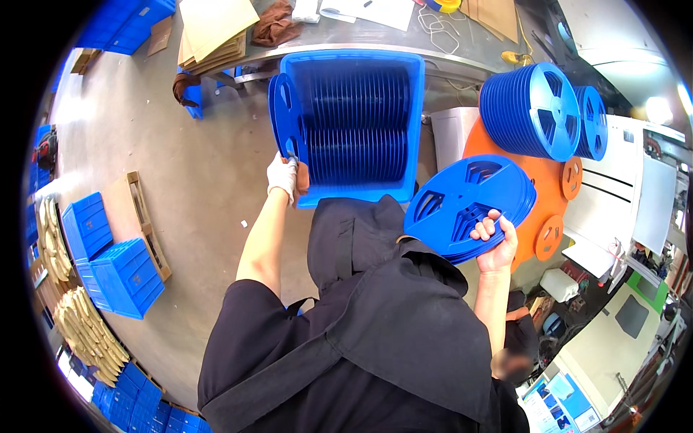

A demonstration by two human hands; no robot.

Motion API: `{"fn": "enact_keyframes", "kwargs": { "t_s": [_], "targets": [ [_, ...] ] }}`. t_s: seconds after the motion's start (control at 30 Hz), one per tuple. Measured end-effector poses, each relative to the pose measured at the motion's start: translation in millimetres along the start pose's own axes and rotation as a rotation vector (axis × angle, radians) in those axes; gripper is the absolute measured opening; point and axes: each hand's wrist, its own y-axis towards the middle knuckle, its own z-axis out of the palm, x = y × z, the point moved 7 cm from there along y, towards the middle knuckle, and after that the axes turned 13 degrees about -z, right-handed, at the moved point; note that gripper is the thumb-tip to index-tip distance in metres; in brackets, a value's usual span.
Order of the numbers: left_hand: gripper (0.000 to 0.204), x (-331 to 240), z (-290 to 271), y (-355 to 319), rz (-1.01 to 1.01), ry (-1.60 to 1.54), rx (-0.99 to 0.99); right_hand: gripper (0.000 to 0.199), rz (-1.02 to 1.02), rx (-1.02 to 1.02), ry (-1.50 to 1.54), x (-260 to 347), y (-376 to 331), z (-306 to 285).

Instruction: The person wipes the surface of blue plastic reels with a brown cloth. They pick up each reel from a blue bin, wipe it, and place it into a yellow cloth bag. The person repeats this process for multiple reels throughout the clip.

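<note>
Blue plastic dominates this head view: a blue crate stands before you, packed with upright blue reels set on edge in a close row. Your left hand, in a white glove, grips the outermost reel at the crate's left wall; its fingers are pressed closed around the reel's lower rim. That reel stands upright, half outside the crate's edge. Your right hand, bare, carries a short stack of reels tilted flat toward the camera, held clear of the crate and to its right; the fingers curl over the rim of the top reel, pinching the stack against the palm.

Beyond the stack lies an orange round surface bearing a further row of reels on edge, and smaller orange discs. To your left, on the grey floor, sit more blue crates and a wooden pallet.

The step in hand appears to be drawing single reels out of the crate and collecting them. As a judgement, the next move calls for lifting the gripped reel free of its neighbours without dragging them, then laying it square on the stack so the rims align.
</note>
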Motion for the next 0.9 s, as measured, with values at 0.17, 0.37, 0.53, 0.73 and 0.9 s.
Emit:
{"fn": "enact_keyframes", "kwargs": {
  "t_s": [0.17, 0.37, 0.53, 0.73, 0.9],
  "targets": [
    [0.011, -8.4, 24.0, 3.5, -0.042, -0.158, 0.137, 0.022, -0.008, -0.002, -0.006, -0.6, -3.0, 1.6],
    [0.020, 5.7, 42.8, 13.5, -0.153, -0.079, 0.248, 0.022, -0.012, 0.027, 0.011, -2.1, -6.2, 9.2],
    [0.071, -1.8, 43.7, 8.9, -0.092, 0.189, 0.221, 0.026, -0.078, 0.149, 0.165, 13.1, -9.0, 16.6],
    [0.071, -108.6, 61.0, -101.7, 0.528, 0.149, 0.366, 0.031, -0.134, 0.437, 0.294, 61.4, -14.5, 38.1],
    [0.067, -209.9, 71.4, -258.0, 1.463, 0.501, 0.377, 0.036, -0.100, 0.635, 0.451, 70.3, -12.5, 59.8]
  ]
}}
